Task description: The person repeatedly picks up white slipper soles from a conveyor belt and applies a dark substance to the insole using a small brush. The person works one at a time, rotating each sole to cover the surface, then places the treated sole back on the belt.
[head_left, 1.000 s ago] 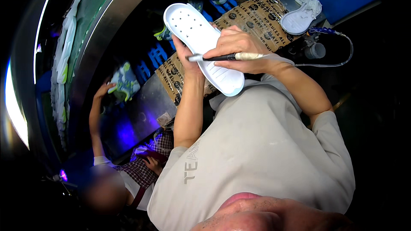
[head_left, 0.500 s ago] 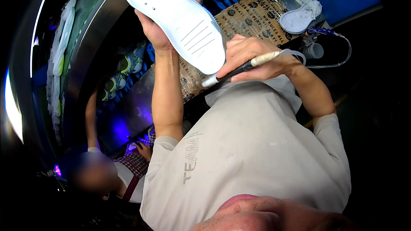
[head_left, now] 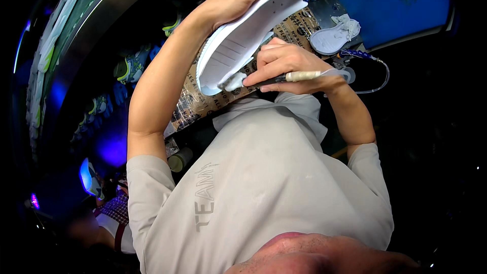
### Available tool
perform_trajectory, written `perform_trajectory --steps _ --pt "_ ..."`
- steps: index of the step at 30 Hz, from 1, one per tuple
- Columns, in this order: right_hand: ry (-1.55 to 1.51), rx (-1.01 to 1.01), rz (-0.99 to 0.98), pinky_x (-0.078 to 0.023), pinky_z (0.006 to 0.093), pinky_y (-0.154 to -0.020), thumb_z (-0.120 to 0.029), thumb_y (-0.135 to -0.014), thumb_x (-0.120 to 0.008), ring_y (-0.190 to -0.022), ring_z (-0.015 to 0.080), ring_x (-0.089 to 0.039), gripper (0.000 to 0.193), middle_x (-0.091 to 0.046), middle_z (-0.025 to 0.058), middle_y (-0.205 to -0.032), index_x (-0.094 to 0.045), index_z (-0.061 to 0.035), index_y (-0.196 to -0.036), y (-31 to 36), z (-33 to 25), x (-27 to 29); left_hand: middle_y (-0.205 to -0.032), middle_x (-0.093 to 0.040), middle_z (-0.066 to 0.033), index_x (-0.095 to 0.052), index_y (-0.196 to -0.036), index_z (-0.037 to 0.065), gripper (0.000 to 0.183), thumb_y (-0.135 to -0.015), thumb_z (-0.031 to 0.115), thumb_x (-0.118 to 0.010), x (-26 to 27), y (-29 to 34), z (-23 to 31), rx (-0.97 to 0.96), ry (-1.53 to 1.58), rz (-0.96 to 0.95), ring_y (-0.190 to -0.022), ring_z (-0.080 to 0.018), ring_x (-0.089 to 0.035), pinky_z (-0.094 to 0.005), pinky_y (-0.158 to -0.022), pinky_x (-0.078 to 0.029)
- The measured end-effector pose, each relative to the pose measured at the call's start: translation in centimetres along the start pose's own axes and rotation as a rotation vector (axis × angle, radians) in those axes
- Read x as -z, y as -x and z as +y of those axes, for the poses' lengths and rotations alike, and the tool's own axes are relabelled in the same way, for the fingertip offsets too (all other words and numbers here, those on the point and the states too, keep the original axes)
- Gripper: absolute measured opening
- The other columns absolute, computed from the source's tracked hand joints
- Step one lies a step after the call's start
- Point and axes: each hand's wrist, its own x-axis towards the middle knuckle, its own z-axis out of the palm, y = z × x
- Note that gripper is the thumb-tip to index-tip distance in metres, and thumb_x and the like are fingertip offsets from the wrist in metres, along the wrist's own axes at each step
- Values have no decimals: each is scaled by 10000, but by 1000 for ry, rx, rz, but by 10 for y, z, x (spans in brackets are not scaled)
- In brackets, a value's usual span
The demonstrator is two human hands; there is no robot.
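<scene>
My left hand [head_left: 236,2] is closed around the edge of a white shoe sole [head_left: 238,45], which it holds up tilted, its hollow inner side facing right. Some of the fingers are hidden behind the sole. In my right hand [head_left: 291,66] is a brush [head_left: 276,79] with a dark and cream handle and a thin clear tube running from its rear end. Its white bristle tip touches the inner rim at the sole's lower end.
Brown printed cardboard [head_left: 190,104] covers the bench below. Another white sole [head_left: 327,40] lies there with crumpled white material [head_left: 347,25] on it, near a blue panel [head_left: 395,5]. Shoes [head_left: 134,66] stand along the left. A co-worker's checked clothing [head_left: 114,208] shows lower left.
The sole has swung from facing me flat to a sideways tilt, and my left hand now grips its far edge from above. The brush tip has moved left onto the sole's inner rim.
</scene>
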Motion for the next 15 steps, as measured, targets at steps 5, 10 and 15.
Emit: perform_trajectory --steps 5,10,15 --pt "119 -85 116 -448 341 -805 -144 -778 -803 -758 166 -570 312 -667 -7 -817 -774 -133 -1089 4 7 -1 -1142 -701 -164 -665 -1288 74 727 -992 672 -376 -5 -8 3 28 -190 -185 -1054 -230 -652 -338 -937 -490" --pt "-37 -134 116 -439 348 -783 -154 -776 -806 -783 161 -564 306 -648 -8 -810 -773 -133 -1079 15 8 10 -1207 -687 -160 -664 -1303 111 695 -994 665 -380 -5 -5 2 41 -284 -259 -1080 -249 -653 -345 -950 -493" --pt "69 -49 -3 -446 322 -757 -149 -778 -803 -778 171 -567 315 -642 5 -809 -771 -133 -1090 19 14 17 -1216 -683 -168 -657 -1311 104 705 -992 667 -378 2 8 4 85 -331 -275 -1085 -259 -658 -340 -947 -500"
